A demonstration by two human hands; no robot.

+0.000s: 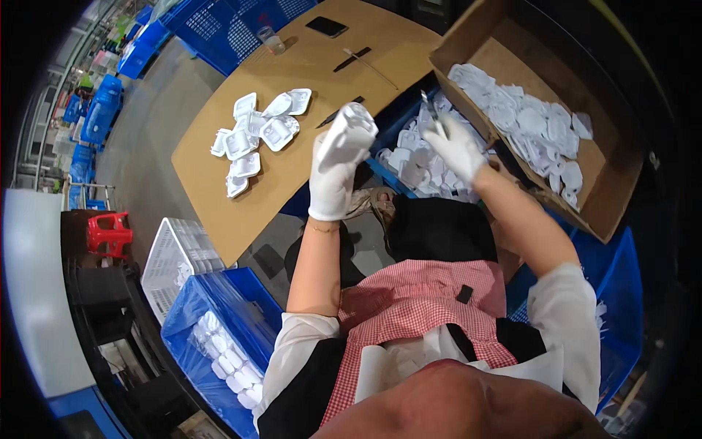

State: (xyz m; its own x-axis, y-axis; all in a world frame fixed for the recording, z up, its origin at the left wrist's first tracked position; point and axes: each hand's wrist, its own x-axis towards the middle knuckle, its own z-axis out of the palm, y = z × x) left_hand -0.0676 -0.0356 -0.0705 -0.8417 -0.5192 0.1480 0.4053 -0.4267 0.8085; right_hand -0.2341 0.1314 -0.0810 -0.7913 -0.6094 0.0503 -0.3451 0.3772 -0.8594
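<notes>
My left hand [330, 186], in a white glove, is raised over the table's right edge. Its fingers are closed around a white moulded plastic part [349, 135], held tilted up. To the right, my gloved right hand [457, 150] grips a slim hand tool [431, 110] with a metal tip that points away from me; its exact kind is too small to tell. Below that hand lies a blue crate [380, 172] with many loose white plastic pieces [413, 154] in it. Several similar white parts [252, 132] lie in a loose group on the brown tabletop [212, 194].
An open cardboard box [599, 201] with white pieces stands at right. Black pen-like tools [352, 58], a phone [326, 27] and a small clear cup [272, 40] lie toward the table's far end. A lined blue crate [183, 340] and a white basket [157, 274] stand at left.
</notes>
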